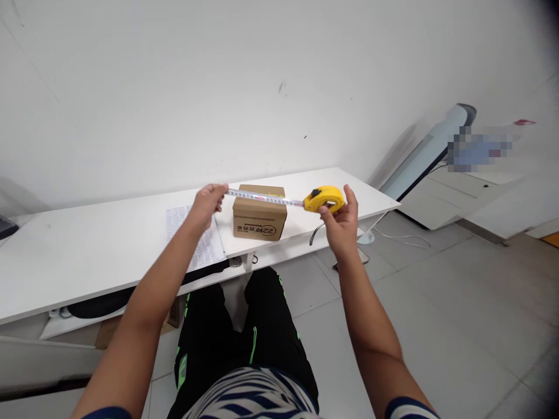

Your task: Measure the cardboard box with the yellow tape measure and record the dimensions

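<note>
A yellow tape measure is gripped in my right hand, fingers wrapped round its case, with a dark wrist strap hanging below. Its white blade runs out to the left, stretched nearly level. My left hand pinches the blade's free end. Behind and below the blade, a brown cardboard box with printed characters sits at the table's front edge; the blade crosses in front of its top. Whether blade and box touch, I cannot tell.
The long white table stands against a white wall. Printed sheets lie left of the box. Dark items and cardboard are on the shelf below. To the right, a pale blue board leans near white cabinets, with a cable on the tiled floor.
</note>
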`<move>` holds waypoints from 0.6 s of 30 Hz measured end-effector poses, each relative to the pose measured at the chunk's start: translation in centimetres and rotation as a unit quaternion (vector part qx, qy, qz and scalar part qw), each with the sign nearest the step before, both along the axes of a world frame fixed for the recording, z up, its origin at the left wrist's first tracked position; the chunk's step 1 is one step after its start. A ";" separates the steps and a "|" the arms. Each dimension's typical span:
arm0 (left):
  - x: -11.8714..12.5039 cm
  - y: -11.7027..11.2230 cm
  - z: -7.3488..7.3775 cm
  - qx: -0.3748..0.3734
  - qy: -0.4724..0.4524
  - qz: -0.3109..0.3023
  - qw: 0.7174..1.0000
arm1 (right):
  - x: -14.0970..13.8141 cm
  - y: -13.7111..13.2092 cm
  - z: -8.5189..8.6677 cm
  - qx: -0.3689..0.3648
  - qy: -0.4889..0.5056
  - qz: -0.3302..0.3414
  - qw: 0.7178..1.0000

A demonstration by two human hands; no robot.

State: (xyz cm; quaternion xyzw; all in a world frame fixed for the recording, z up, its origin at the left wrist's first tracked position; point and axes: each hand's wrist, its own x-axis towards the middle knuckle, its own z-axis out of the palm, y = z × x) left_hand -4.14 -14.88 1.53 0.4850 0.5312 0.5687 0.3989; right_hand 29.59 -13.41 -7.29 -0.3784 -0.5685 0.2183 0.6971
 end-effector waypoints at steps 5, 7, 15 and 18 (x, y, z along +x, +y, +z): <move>-2.9 5.0 -0.5 -0.099 0.080 0.047 0.991 | 2.1 4.6 -0.6 -0.031 -0.059 -0.031 0.997; -2.4 5.5 -1.5 -0.140 0.102 0.012 0.985 | 1.2 5.0 -1.0 -0.037 -0.084 -0.020 0.996; 1.8 5.2 -2.8 -0.137 0.203 -0.029 0.969 | -2.8 3.9 -0.8 -0.055 -0.147 0.008 0.988; 1.5 4.4 -2.3 -0.148 0.263 -0.070 0.951 | -2.6 4.0 -1.1 -0.052 -0.137 0.005 0.989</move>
